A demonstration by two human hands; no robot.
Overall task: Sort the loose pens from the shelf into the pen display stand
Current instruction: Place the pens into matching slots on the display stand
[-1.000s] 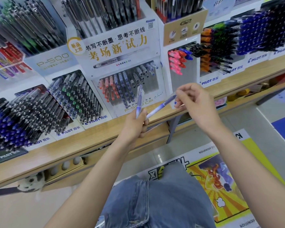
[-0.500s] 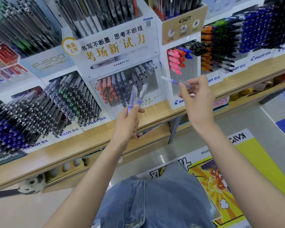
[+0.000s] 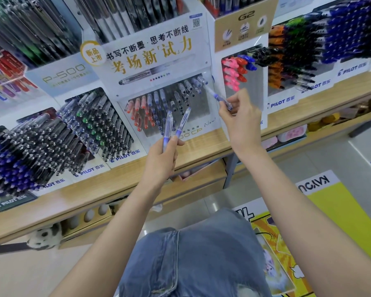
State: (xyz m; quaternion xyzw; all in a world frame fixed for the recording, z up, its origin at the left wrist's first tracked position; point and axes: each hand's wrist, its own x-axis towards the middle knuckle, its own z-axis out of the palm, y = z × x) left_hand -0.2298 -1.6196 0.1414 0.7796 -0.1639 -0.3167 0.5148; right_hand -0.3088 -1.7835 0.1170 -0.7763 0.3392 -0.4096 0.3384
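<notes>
A white pen display stand [image 3: 154,67] with gold lettering stands on the wooden shelf [image 3: 120,185], its slots holding red, blue and black-tipped pens. My left hand [image 3: 162,161] grips two clear pens with blue grips [image 3: 177,125], tips up, just in front of the stand's lower edge. My right hand [image 3: 239,118] pinches a third blue pen [image 3: 217,97], its far end pointing up-left at the stand's right-hand slots, close to the blue pens there.
Packed Pilot pen racks [image 3: 51,144] fill the shelf left of the stand. A G2 stand [image 3: 242,67] with pink, red and blue pens is on the right, then more racks [image 3: 308,52]. Below are a lower shelf with small items, my denim-clad knee and a floor poster.
My right hand took one pen from the left hand's bunch, raised it and now angles it toward the stand's right slots. My left hand rose slightly with the other two pens.
</notes>
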